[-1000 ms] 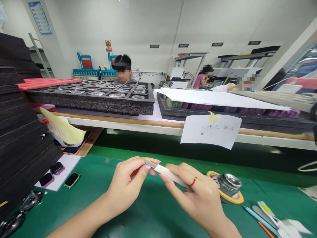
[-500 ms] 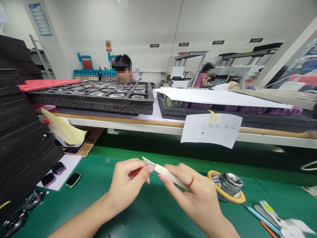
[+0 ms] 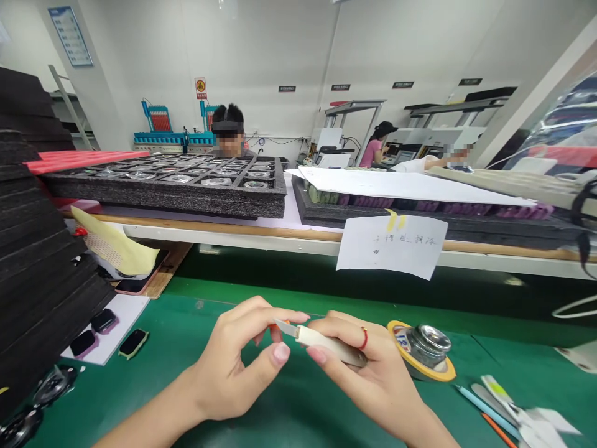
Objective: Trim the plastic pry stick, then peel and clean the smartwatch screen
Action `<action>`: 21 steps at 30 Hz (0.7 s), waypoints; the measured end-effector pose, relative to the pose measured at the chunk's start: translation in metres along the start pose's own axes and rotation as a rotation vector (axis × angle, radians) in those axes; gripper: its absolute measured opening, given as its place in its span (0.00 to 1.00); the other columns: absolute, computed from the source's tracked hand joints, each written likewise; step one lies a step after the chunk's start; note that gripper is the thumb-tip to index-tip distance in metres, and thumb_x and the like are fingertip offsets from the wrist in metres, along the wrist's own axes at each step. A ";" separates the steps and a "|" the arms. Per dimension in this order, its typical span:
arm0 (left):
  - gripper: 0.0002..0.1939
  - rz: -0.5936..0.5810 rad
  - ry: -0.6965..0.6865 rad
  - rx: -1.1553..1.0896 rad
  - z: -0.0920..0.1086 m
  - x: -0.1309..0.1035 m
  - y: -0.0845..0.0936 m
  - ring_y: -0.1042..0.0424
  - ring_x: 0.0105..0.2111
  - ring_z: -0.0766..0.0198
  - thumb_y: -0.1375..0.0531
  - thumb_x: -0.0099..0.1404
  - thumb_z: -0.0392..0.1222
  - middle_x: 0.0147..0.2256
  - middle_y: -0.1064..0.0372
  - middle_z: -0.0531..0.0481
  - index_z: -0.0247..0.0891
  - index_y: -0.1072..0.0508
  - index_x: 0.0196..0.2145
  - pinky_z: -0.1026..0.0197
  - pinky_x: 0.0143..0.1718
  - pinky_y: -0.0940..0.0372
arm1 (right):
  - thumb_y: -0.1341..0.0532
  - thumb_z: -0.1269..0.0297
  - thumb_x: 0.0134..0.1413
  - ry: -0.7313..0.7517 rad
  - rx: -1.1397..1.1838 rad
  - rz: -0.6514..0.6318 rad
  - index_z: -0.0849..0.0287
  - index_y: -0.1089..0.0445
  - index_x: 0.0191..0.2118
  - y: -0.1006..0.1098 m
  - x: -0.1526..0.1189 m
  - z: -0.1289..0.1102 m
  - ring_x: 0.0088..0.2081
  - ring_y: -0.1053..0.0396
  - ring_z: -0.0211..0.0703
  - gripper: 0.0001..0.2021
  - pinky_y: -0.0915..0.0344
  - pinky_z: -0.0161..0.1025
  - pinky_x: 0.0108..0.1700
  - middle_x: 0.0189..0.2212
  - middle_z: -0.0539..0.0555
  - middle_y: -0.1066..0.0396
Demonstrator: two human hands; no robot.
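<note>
- White-handled knife [image 3: 329, 345] with a grey metal blade [image 3: 286, 328]: held above the green tabletop [image 3: 289, 398], its blade pointing toward the left hand [image 3: 236, 367].
- The right hand [image 3: 373, 364] grips the knife by its handle, thumb below and fingers above; a red ring with a gold-coloured bead [image 3: 364, 338] circles one finger.
- The left hand is just left of the knife, fingers curled and thumb apart from them. A small orange object [image 3: 272, 324] shows between its fingers and the blade, mostly hidden; whether the hand grips it, I cannot tell.
- Right of the knife, a clear glass jar with a silver metal lid [image 3: 428, 348] stands on a yellow-edged tape roll [image 3: 441, 374].
- Farther right and nearer the wearer than the knife lie a light-blue pen-like tool [image 3: 487, 410] and a thin orange stick [image 3: 500, 430].
- Well left of the knife lies a black-faced, pale-green-edged watch case [image 3: 133, 343].
- Beyond the knife, to the right, hangs a white handwritten paper note [image 3: 392, 246].
</note>
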State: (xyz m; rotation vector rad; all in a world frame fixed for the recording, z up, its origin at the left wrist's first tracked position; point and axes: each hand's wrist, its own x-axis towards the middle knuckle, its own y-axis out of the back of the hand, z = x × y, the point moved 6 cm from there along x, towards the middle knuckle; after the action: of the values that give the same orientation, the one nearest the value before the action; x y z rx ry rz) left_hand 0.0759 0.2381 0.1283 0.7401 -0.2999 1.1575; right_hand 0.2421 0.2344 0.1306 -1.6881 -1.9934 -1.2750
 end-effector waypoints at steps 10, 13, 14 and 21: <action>0.18 0.107 -0.088 0.063 0.006 0.003 0.004 0.32 0.27 0.67 0.39 0.69 0.56 0.27 0.28 0.48 0.42 0.17 0.44 0.67 0.27 0.34 | 0.39 0.64 0.63 0.037 0.009 -0.056 0.58 0.26 0.32 -0.004 0.001 -0.009 0.20 0.41 0.34 0.09 0.45 0.32 0.21 0.19 0.48 0.35; 0.17 0.107 -0.105 0.058 0.008 0.003 0.004 0.32 0.26 0.68 0.38 0.69 0.55 0.27 0.28 0.49 0.41 0.17 0.44 0.68 0.27 0.33 | 0.39 0.63 0.63 0.022 0.022 -0.069 0.58 0.26 0.30 -0.004 0.001 -0.008 0.20 0.42 0.34 0.10 0.46 0.32 0.20 0.18 0.48 0.35; 0.17 0.106 -0.109 0.057 0.008 0.003 0.005 0.32 0.26 0.68 0.38 0.69 0.54 0.27 0.28 0.49 0.41 0.17 0.44 0.69 0.28 0.33 | 0.39 0.63 0.63 0.018 0.029 -0.073 0.59 0.26 0.30 -0.004 0.001 -0.008 0.20 0.42 0.34 0.10 0.47 0.32 0.20 0.18 0.48 0.35; 0.15 0.103 -0.130 0.069 0.009 0.003 0.004 0.31 0.25 0.70 0.37 0.69 0.50 0.27 0.28 0.49 0.37 0.17 0.44 0.71 0.28 0.33 | 0.38 0.62 0.63 0.012 0.064 -0.071 0.60 0.24 0.31 -0.005 0.000 -0.004 0.20 0.43 0.33 0.11 0.47 0.32 0.21 0.18 0.48 0.36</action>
State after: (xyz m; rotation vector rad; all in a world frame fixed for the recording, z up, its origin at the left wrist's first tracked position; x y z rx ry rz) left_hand 0.0743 0.2350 0.1380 0.8712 -0.4127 1.2242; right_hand 0.2358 0.2316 0.1307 -1.5899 -2.0820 -1.2268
